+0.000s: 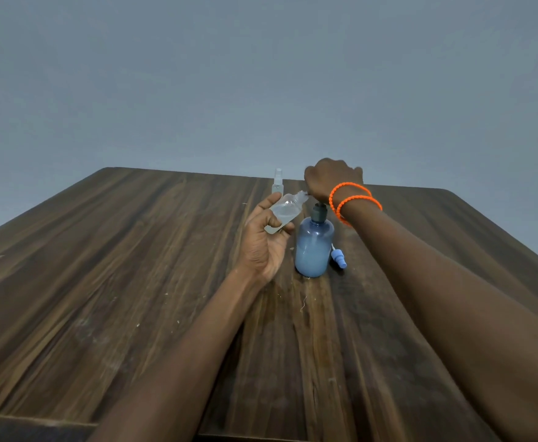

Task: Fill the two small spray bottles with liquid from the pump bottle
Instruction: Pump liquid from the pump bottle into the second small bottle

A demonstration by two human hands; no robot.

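left hand grips tilted spray bottle — mouth at spout | right hand atop pump bottle

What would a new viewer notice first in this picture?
Near the table's far middle, the left hand holds a small clear bottle tilted toward the blue pump bottle, whose top the right hand covers. Bright orange bracelets circle that wrist.

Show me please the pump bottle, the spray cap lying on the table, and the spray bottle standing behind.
pump bottle [314,250], head view, blue body
spray cap [338,258], head view, blue collar
spray bottle [278,185], head view, clear body
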